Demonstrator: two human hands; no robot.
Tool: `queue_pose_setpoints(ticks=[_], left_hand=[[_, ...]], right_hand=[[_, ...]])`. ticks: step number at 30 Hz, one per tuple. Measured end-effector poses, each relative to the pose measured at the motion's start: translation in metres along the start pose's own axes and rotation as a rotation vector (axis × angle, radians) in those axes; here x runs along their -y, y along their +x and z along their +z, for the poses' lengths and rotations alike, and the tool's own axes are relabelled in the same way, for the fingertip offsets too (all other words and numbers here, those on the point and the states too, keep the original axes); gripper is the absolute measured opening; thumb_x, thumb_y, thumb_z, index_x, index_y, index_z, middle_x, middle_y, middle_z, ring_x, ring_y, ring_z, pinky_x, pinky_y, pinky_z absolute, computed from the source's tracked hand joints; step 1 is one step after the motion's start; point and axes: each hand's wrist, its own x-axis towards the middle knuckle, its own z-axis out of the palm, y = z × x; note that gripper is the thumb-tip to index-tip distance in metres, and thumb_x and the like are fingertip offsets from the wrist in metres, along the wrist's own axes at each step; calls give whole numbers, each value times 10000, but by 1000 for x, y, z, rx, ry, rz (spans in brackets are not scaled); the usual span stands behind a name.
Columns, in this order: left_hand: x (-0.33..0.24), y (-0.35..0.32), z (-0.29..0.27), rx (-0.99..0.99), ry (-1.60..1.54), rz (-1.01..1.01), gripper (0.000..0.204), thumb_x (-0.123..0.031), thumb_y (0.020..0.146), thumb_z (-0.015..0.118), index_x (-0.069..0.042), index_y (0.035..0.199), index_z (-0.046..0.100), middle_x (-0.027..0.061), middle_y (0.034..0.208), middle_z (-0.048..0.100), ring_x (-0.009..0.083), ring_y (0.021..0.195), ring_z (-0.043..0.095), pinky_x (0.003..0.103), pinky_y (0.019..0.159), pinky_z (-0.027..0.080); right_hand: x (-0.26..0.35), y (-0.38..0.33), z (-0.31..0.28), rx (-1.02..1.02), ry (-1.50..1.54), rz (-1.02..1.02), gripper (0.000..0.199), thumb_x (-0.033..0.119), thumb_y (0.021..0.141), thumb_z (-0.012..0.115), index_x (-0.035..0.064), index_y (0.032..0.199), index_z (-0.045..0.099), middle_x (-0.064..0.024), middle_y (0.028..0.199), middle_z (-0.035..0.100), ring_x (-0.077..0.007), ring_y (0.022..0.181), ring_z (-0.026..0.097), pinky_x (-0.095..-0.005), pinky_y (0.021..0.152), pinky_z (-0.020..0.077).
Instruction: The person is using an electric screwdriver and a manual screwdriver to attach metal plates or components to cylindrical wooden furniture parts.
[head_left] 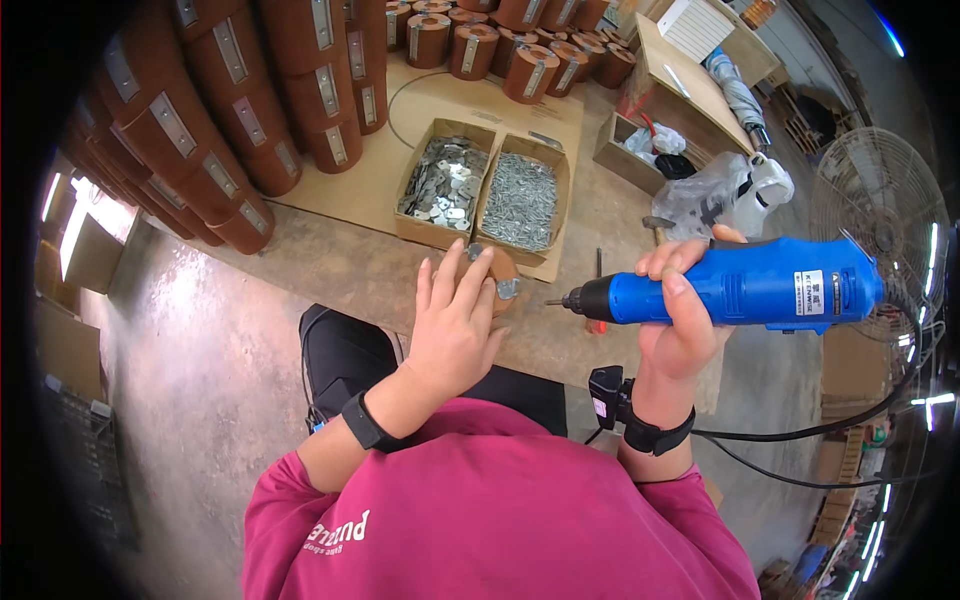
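My left hand (452, 325) lies over a short brown cylinder (502, 268) at the near edge of the table, its fingertips by the metal pieces on it and its thumb along the near side. Much of that cylinder is hidden under the hand. A small shiny metal plate (508, 289) shows on its right side. In my right hand (680, 342) is a blue electric screwdriver (750, 285), gripped round its body. Its black nose and bit point left, toward the cylinder but apart from it. Beneath the nose lies a red-handled screwdriver (597, 326).
Behind my left hand stand a box of flat metal plates (408, 226) and a box of screws (565, 205). Tall stacks of brown cylinders (225, 110) rise at the left, with more at the back. A hammer (659, 228), plastic bags (715, 195) and a fan (880, 200) are rightward.
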Motion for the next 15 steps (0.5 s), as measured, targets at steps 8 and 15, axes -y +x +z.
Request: queue_pose_setpoints(ticks=[8, 15], left_hand=[[-7, -8, 3, -52, -125, 92, 439, -137, 571, 689, -38, 977, 558, 141, 1226, 409, 374, 1184, 313, 563, 952, 191], [8, 5, -2, -186, -50, -129, 588, -235, 516, 757, -95, 1032, 512, 146, 1212, 390, 373, 1154, 329, 564, 925, 213]], right_hand=[[0, -2, -8, -58, 25, 19, 532, 27, 663, 533, 31, 1153, 326, -71, 731, 473, -187, 692, 474, -358, 657, 430], [-2, -3, -12, -66, 16, 11, 527, 25, 673, 535, 35, 1157, 326, -71, 738, 477, -186, 696, 475, -367, 659, 427]])
